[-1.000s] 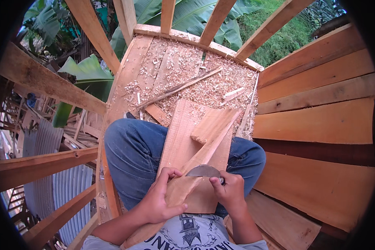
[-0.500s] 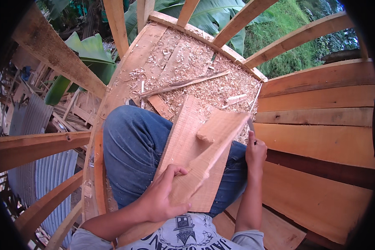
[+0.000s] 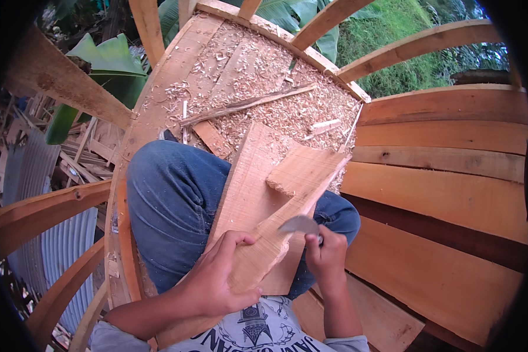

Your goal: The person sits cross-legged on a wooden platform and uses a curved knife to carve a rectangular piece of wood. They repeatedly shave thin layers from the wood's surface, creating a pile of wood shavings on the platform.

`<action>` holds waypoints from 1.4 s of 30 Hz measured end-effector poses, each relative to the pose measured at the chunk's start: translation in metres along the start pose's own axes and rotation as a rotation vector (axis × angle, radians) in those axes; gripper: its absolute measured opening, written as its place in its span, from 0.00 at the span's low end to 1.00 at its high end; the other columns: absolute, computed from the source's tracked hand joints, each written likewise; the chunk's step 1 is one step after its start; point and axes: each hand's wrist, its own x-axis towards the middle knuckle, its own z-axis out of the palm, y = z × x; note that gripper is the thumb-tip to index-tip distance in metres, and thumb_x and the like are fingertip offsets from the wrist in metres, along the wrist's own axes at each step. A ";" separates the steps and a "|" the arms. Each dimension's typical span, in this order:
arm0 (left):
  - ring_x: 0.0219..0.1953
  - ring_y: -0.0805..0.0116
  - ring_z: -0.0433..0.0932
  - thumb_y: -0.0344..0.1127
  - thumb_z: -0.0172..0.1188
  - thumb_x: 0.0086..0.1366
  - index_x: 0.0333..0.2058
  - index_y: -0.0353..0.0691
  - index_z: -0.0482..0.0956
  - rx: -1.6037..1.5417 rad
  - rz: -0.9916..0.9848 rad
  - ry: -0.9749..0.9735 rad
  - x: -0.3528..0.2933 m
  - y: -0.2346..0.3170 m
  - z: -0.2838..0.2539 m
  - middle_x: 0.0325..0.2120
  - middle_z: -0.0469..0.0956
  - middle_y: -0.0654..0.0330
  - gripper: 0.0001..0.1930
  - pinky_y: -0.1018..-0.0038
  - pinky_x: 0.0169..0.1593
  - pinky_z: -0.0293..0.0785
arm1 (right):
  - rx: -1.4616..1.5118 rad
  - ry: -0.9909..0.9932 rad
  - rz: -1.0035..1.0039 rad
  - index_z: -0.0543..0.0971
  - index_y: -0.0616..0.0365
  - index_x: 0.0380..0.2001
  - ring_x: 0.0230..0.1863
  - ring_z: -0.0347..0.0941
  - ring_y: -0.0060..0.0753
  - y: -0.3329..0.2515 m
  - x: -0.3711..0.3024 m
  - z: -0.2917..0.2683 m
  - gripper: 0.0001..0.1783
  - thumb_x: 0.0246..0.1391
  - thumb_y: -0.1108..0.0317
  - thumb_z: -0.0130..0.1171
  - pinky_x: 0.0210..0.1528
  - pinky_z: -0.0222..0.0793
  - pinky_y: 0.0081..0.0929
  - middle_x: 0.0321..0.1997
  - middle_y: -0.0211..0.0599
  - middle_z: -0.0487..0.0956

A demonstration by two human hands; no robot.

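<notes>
A pale, notched piece of wood [image 3: 305,179] slants across my lap, its right edge roughly cut. My left hand [image 3: 217,281] clasps its near end, thumb on one side and fingers on the other. In my right hand [image 3: 327,258] is a knife [image 3: 299,224] with a short, wide, curved blade; the fist hides most of the handle. The blade lies against or just over the right edge of the piece, about midway along; I cannot tell whether it touches. Beneath the piece, a thick flat board [image 3: 240,176] rests between my bent legs.
Wood shavings [image 3: 264,73] cover the plank floor ahead. On them lie a long rough stick [image 3: 249,105], a small board offcut [image 3: 211,138] and a pale chip [image 3: 324,127]. A plank wall [image 3: 440,182] rises at the right. Slatted railings [image 3: 47,217] stand at the left.
My right hand has brought the knife from the far tip of the notched piece back toward me along its right edge. My left hand keeps its grip. The view has shifted slightly.
</notes>
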 end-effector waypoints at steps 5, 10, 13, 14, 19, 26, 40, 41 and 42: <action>0.55 0.47 0.66 0.42 0.67 0.48 0.53 0.34 0.58 0.054 0.023 0.022 0.005 0.002 0.003 0.48 0.66 0.43 0.37 0.62 0.57 0.62 | -0.172 0.085 -0.068 0.71 0.61 0.15 0.20 0.70 0.58 0.044 0.037 -0.004 0.33 0.52 0.38 0.55 0.20 0.62 0.42 0.13 0.50 0.69; 0.54 0.47 0.67 0.43 0.67 0.49 0.52 0.34 0.58 -0.037 0.020 0.043 0.005 0.000 0.002 0.48 0.65 0.42 0.37 0.63 0.57 0.61 | -0.145 0.258 0.162 0.70 0.64 0.15 0.16 0.66 0.53 0.073 0.079 -0.010 0.38 0.55 0.34 0.48 0.21 0.60 0.41 0.13 0.51 0.68; 0.54 0.48 0.67 0.42 0.67 0.48 0.52 0.34 0.58 -0.088 0.032 0.043 0.003 -0.004 0.002 0.48 0.65 0.43 0.37 0.63 0.57 0.61 | -0.018 0.210 0.175 0.66 0.67 0.14 0.13 0.60 0.38 0.074 0.075 -0.008 0.39 0.59 0.37 0.45 0.20 0.56 0.38 0.10 0.46 0.63; 0.54 0.48 0.67 0.42 0.68 0.48 0.52 0.35 0.58 -0.110 0.042 0.043 0.002 -0.006 0.002 0.48 0.65 0.43 0.37 0.63 0.57 0.61 | 0.059 0.178 0.218 0.65 0.66 0.14 0.14 0.58 0.34 0.074 0.072 -0.004 0.38 0.60 0.38 0.45 0.20 0.54 0.37 0.11 0.44 0.61; 0.54 0.50 0.67 0.41 0.68 0.46 0.52 0.35 0.59 -0.115 0.005 0.018 0.003 -0.005 0.002 0.47 0.65 0.45 0.37 0.63 0.57 0.61 | 0.418 0.023 0.292 0.62 0.65 0.14 0.19 0.51 0.22 0.028 0.021 0.004 0.34 0.61 0.45 0.49 0.18 0.48 0.32 0.11 0.37 0.55; 0.53 0.48 0.67 0.43 0.68 0.46 0.52 0.35 0.59 0.086 -0.003 0.030 0.006 0.006 0.008 0.47 0.66 0.45 0.38 0.62 0.56 0.62 | 0.020 -0.053 -0.021 0.75 0.61 0.19 0.19 0.72 0.55 0.007 0.011 -0.003 0.30 0.51 0.41 0.58 0.22 0.66 0.40 0.14 0.49 0.71; 0.55 0.56 0.66 0.39 0.68 0.48 0.52 0.37 0.58 -0.321 -0.068 -0.149 -0.009 -0.011 0.032 0.48 0.66 0.45 0.36 0.66 0.60 0.58 | 0.275 0.304 0.352 0.62 0.66 0.13 0.17 0.51 0.20 0.119 0.021 -0.024 0.37 0.63 0.42 0.44 0.18 0.46 0.30 0.11 0.26 0.55; 0.55 0.56 0.66 0.39 0.68 0.49 0.52 0.37 0.58 -0.342 -0.092 -0.137 -0.009 -0.007 0.032 0.48 0.66 0.46 0.36 0.67 0.60 0.58 | 0.343 0.310 0.322 0.62 0.65 0.14 0.17 0.51 0.19 0.093 0.007 -0.022 0.36 0.63 0.42 0.44 0.18 0.45 0.29 0.11 0.25 0.54; 0.55 0.56 0.66 0.39 0.68 0.49 0.52 0.36 0.58 -0.357 -0.113 -0.136 -0.007 -0.004 0.032 0.48 0.65 0.46 0.36 0.67 0.60 0.58 | 0.354 0.244 0.268 0.63 0.65 0.14 0.17 0.52 0.19 0.074 -0.008 -0.020 0.36 0.62 0.41 0.45 0.18 0.46 0.29 0.11 0.26 0.55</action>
